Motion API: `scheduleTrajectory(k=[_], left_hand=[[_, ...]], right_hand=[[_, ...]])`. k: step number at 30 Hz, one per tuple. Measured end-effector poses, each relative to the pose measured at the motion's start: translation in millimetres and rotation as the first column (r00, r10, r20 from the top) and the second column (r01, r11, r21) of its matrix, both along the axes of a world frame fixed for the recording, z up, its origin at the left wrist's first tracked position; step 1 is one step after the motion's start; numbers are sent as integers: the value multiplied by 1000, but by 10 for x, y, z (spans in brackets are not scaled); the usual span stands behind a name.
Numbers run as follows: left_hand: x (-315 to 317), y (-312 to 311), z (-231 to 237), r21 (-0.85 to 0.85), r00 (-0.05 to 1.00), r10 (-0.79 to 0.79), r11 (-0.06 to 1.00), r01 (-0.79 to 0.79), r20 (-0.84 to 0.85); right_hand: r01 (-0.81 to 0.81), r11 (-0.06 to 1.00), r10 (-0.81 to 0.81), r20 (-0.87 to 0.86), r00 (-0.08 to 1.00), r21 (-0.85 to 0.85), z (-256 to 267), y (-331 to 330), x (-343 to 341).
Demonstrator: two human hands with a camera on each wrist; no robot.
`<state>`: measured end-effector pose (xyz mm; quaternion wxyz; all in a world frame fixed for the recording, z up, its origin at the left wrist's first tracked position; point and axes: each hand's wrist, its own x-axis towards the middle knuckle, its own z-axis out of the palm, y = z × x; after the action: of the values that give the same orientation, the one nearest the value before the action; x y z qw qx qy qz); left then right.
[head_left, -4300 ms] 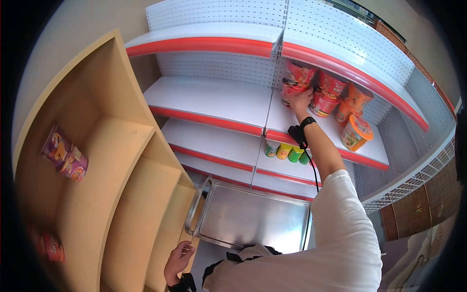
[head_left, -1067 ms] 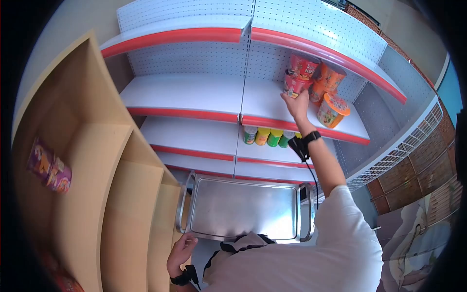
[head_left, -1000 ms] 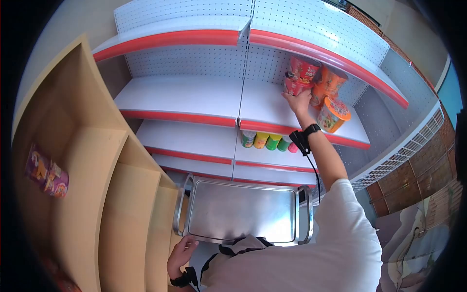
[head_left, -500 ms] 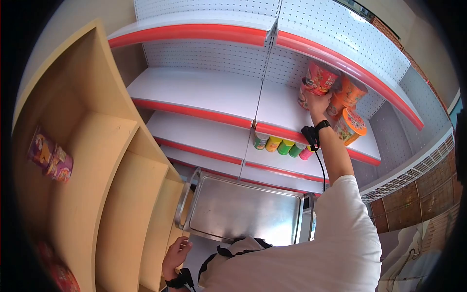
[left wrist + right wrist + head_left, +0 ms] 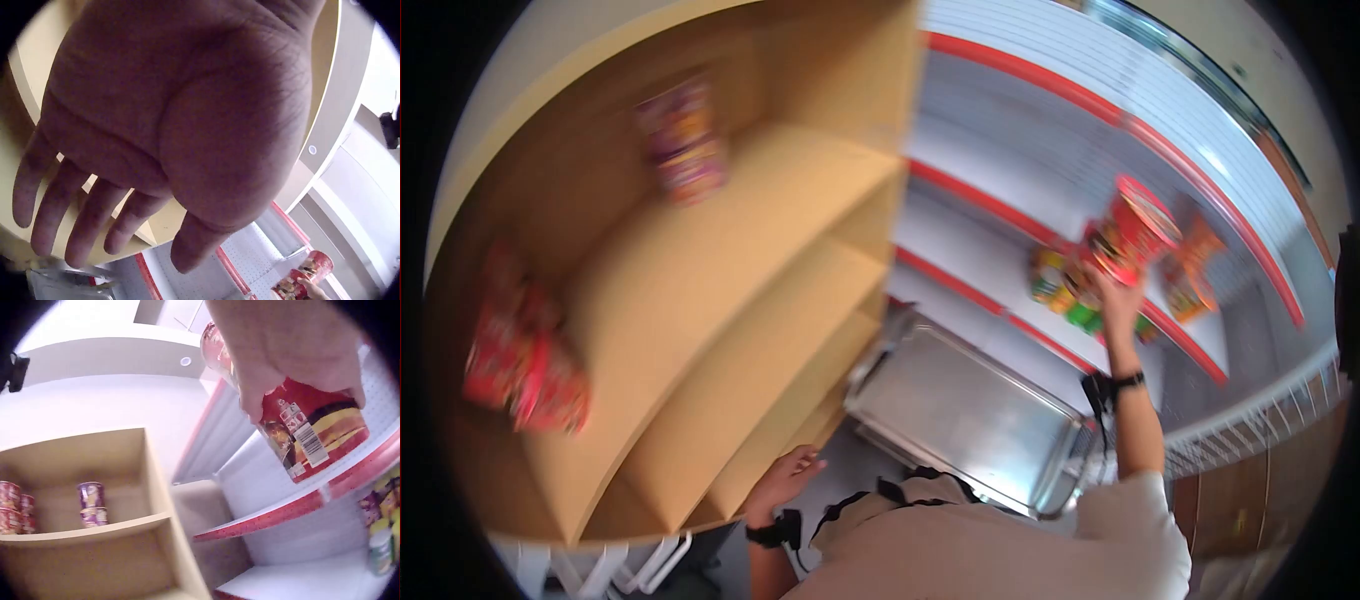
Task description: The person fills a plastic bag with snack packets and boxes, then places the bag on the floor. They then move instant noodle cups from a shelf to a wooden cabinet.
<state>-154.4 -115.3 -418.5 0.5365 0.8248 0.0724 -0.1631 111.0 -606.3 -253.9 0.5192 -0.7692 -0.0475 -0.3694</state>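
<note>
My right hand [image 5: 1115,295] grips the lower of two stacked red instant noodle cups [image 5: 1142,228], held out in front of the metal shelves. In the right wrist view the fingers wrap round the lower red cup [image 5: 312,428], its barcode showing, and the other red cup [image 5: 215,349] is partly hidden behind the hand. My left hand [image 5: 783,480] hangs low beside the wooden shelf unit, holding nothing. Its palm [image 5: 175,112] fills much of the left wrist view, fingers spread and relaxed.
The wooden unit [image 5: 730,250] bears stacked purple cups [image 5: 685,145] and red cups [image 5: 530,360]. Orange cups [image 5: 1195,265] stand on the metal shelf, with several small canisters [image 5: 1065,290] one level lower. A steel cart [image 5: 960,410] stands between my body and the metal shelves.
The stacked red cups have come off the metal shelf in my right hand. The head view has swung left, bringing more of the wooden unit into sight. My left hand stays low and relaxed.
</note>
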Motion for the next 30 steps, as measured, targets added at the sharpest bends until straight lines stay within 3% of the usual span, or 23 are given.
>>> scheduleTrajectory(k=[2, 3, 5, 7, 11, 14, 16, 18, 22, 24, 27, 29, 30], left_hand=[[-227, 218, -5, -75, 998, 9, 997, -4, 60], [-339, 303, -2, -61, 996, 66, 996, -62, 67], [-531, 443, 50, 75, 998, -4, 997, 0, 55], [-727, 534, 172, 81, 999, 38, 996, -41, 32], [-1157, 798, 148, 37, 990, 139, 990, -140, 16], [-1505, 896, 131, 34, 979, 197, 979, -199, 50], [-1709, 961, -35, 17, 969, 235, 971, -237, 70], [-1886, 956, 41, 35, 958, 280, 959, -283, 56], [-2188, 969, 152, 31, 912, 409, 912, -410, 44], [-2311, 986, 152, 66, 889, 455, 887, -458, 50], [-2490, 1018, 12, 53, 847, 529, 846, -531, 39], [-2594, 998, 44, 90, 819, 574, 817, -570, -27], [-2653, 1012, -1, 27, 809, 587, 810, -586, -37]], right_hand=[[-50, 997, 50, -1, 999, 54, -73, 527, -272], [-95, 993, 99, -56, 994, 68, 11, 867, -464], [-316, 934, 326, -35, 945, 166, 186, 1521, -740], [-412, 899, 426, -83, 901, 150, 414, 2086, -991], [-752, 630, 771, -38, 636, 193, 837, 3165, -1252], [-896, 405, 912, -16, 409, 183, 1145, 3890, -1294], [-897, 439, 898, -4, 439, 59, 1147, 4367, -1183], [-942, 333, 943, 17, 334, 41, 1135, 4902, -1010], [-937, 350, 936, -50, 348, 17, 1139, 5700, -779], [-881, 472, 869, -165, 467, -11, 1213, 5947, -738], [-857, 510, 833, -207, 513, -69, 1132, 6342, -510], [-866, 491, 842, -204, 499, -92, 1107, 6451, -453], [-876, 477, 849, -219, 480, -70, 1076, 6496, -430]])
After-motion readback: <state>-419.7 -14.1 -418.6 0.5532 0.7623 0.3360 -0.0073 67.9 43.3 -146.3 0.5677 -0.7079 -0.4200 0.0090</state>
